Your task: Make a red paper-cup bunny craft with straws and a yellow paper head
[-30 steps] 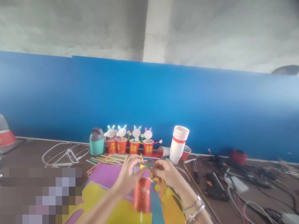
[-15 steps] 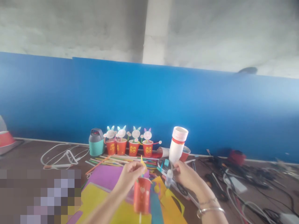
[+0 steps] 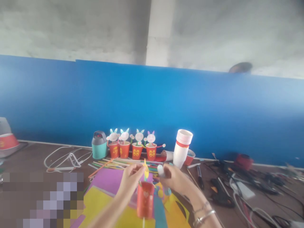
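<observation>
My left hand (image 3: 133, 174) pinches a small pointed yellow paper cutout (image 3: 146, 171) between thumb and fingers. Just below it stands a red paper cup (image 3: 145, 199) with a pale heart on its side and a white stick at its lower end. To the right, my right hand (image 3: 174, 178) is closed around a small white bottle (image 3: 161, 170), its rounded end pointing up and left towards the cutout. Purple sheets (image 3: 108, 180), yellow sheets (image 3: 95, 204) and orange paper (image 3: 174, 212) lie under and around my hands.
Several red cups with paper rabbit faces (image 3: 137, 150) line the back, beside a teal-and-grey device (image 3: 99, 145). A stack of white cups (image 3: 181, 152) stands right of them. Coloured sticks (image 3: 118, 164) lie in front. A black glue gun (image 3: 220, 193) and tangled cables (image 3: 258, 183) fill the right side.
My right hand has taken hold of the white bottle and brought it left and up, close to the left hand. The left hand still pinches the yellow cutout above the cup.
</observation>
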A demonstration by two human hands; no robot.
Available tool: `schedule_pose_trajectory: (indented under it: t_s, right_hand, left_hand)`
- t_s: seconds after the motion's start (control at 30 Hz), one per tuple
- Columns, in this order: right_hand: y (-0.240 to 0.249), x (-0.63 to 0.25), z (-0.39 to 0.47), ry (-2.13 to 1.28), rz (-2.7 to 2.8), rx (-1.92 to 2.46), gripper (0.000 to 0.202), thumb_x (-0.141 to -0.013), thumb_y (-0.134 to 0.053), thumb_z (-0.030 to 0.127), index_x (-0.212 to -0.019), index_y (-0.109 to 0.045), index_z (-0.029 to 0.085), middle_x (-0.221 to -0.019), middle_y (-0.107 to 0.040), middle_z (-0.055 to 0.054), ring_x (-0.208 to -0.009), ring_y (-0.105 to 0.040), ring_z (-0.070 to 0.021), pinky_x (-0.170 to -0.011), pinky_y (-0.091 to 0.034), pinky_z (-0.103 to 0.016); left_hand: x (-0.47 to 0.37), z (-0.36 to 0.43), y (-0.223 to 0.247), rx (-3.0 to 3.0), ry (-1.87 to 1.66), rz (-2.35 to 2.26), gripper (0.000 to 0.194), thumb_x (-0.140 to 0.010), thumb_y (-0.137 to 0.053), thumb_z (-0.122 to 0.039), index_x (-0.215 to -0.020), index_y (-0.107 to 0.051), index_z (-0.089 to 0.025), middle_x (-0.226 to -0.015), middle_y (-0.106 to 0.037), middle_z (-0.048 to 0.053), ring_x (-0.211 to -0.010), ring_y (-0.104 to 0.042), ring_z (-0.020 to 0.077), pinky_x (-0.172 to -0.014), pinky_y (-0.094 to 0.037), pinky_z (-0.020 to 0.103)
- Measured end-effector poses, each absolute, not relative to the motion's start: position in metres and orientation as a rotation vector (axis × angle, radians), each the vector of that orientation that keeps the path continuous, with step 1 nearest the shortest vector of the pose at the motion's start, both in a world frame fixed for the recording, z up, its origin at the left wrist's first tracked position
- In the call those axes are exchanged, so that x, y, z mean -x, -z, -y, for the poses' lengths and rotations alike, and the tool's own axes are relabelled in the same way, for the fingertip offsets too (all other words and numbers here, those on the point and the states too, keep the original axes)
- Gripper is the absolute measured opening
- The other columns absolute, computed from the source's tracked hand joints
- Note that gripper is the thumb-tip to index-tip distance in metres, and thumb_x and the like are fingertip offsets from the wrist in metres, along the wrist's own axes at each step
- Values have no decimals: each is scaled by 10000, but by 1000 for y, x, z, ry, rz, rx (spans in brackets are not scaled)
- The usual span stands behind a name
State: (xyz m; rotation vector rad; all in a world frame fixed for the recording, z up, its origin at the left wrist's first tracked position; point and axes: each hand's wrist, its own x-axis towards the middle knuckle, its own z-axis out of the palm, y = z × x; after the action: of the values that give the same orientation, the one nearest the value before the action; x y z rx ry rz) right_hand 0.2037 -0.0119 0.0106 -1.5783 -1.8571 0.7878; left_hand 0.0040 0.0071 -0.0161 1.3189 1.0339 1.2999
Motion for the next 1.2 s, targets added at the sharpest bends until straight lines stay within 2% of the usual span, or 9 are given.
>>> schedule_pose_trajectory:
  t_s: [0.17, 0.47, 0.73, 0.9, 1.07, 1.2]
  right_hand:
    - [-17, -183, 23, -783, 1987, 1423, 142, -691, -608, 235, -683, -472, 195, -614, -500, 62, -560, -420, -96, -488, -290, -204]
    - [-22, -174, 26, -516, 2042, 1534, 185, -705, -625, 315, -663, -483, 204, -621, -585, 31, -560, -466, -113, -498, -275, -217]
    - [-23, -170, 27, -464, 2037, 1549, 140, -719, -611, 296, -665, -522, 201, -593, -570, 31, -535, -447, -110, -486, -269, -213]
    - [-27, -168, 30, -534, 2008, 1518, 184, -772, -566, 324, -655, -533, 186, -553, -508, 40, -514, -395, -99, -469, -261, -211]
    - [-26, -171, 28, -600, 1947, 1464, 245, -796, -549, 315, -609, -457, 186, -522, -416, 69, -500, -338, -81, -454, -231, -213]
    - [-25, -176, 26, -784, 1840, 1404, 193, -798, -548, 291, -654, -482, 179, -576, -508, 45, -530, -436, -97, -467, -306, -204]
  left_hand:
    - [-5, -8, 19, -1345, -1361, -1068, 243, -697, -654, -404, -690, -670, -161, -671, -703, 53, -691, -641, 213, -654, -474, 272]
    - [-6, -3, 19, -1501, -1377, -1169, 226, -725, -638, -394, -647, -673, -185, -634, -693, 39, -633, -614, 209, -598, -443, 267]
    - [-5, 2, 17, -1674, -1436, -1152, 164, -759, -580, -291, -632, -626, -200, -667, -672, 24, -687, -615, 197, -661, -451, 262]
    - [-4, 3, 16, -1798, -1450, -1125, 152, -772, -562, -236, -626, -594, -210, -677, -643, 18, -681, -595, 187, -660, -439, 264]
    - [-4, 6, 15, -1858, -1474, -1098, 153, -774, -565, -219, -622, -586, -215, -689, -648, 20, -704, -600, 190, -687, -444, 269]
    - [-2, 3, 15, -1736, -1495, -1143, 150, -779, -573, -269, -648, -610, -206, -705, -672, 28, -715, -613, 197, -690, -455, 270]
